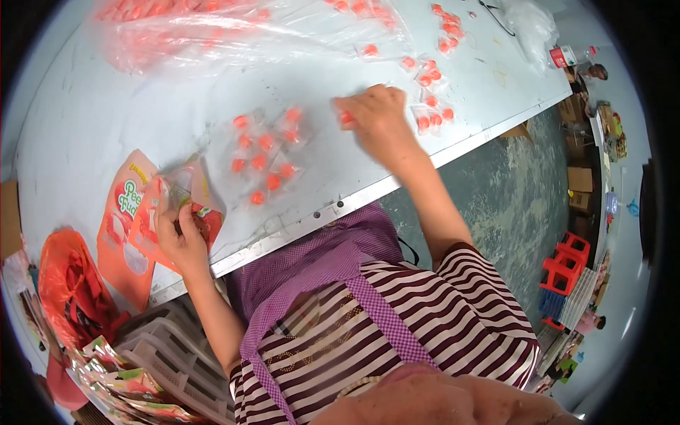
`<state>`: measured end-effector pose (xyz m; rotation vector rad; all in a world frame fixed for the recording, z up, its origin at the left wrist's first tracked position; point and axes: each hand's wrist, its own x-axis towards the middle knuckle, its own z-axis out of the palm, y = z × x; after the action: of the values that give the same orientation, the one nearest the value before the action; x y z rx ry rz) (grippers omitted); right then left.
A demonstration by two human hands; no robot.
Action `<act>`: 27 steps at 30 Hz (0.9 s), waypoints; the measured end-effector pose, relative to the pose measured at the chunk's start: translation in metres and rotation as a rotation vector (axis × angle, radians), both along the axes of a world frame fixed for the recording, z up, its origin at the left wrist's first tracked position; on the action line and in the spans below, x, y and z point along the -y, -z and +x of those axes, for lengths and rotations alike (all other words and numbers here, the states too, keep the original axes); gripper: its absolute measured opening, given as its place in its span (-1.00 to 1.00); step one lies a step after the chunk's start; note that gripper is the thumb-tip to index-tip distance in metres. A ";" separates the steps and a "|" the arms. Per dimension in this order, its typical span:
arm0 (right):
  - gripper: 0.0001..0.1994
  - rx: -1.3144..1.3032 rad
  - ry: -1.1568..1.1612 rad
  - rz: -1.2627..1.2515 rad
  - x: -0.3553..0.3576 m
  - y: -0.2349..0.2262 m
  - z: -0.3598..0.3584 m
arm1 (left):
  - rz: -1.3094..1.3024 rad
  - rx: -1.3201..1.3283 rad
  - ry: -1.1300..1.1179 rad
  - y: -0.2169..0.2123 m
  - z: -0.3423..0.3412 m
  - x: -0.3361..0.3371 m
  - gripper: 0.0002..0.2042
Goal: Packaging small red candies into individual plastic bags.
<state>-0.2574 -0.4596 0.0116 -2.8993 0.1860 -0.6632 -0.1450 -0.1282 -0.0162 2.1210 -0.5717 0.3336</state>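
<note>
My left hand (183,241) is closed on the edge of an orange-pink printed pouch (207,205) with a see-through window, its top tilted up from the table. Under it lies another flat pouch (117,237) of the same kind. Over the table to the right, my right hand (382,127) is closed, its fingertips on a small see-through packet with a red piece (346,117); slight blur softens it. Between my hands lies a loose group of such packets (260,161). More packets (429,117) lie just right of my right hand.
A big see-through plastic bag (177,42) full of red pieces covers the table's far left. Crumpled plastic (528,32) and a bottle (572,57) are at the far right end. Below left are a red plastic bag (71,283), grey crates (173,358) and several stacked pouches (120,389).
</note>
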 end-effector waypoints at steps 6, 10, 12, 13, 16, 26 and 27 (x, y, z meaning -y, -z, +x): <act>-0.65 0.083 -0.104 0.122 -0.030 0.011 0.016 | 0.051 0.076 0.008 -0.005 -0.001 0.003 -0.88; -0.62 0.076 -0.110 0.184 -0.031 0.013 0.016 | 0.002 0.022 0.002 -0.014 -0.004 0.013 -0.87; -0.61 0.051 -0.118 0.257 -0.031 0.011 0.014 | 0.004 0.027 0.005 -0.016 -0.005 0.014 -0.87; -0.62 0.090 -0.119 0.360 -0.030 0.005 0.010 | -0.037 -0.072 -0.012 -0.017 -0.006 0.014 -0.87; -0.61 0.184 -0.022 0.314 -0.012 -0.007 -0.007 | -0.021 -0.076 -0.038 -0.008 -0.003 0.002 -0.86; -0.55 -0.086 0.379 0.040 -0.006 0.011 -0.028 | -0.057 -0.063 -0.018 -0.017 -0.007 0.015 -0.83; -0.55 -0.084 0.383 0.042 -0.008 0.009 -0.027 | -0.056 -0.061 -0.015 -0.017 -0.006 0.014 -0.83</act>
<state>-0.2842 -0.4512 0.0027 -2.8751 0.7700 -0.5808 -0.1512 -0.1419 0.0004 2.0752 -0.5064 0.2891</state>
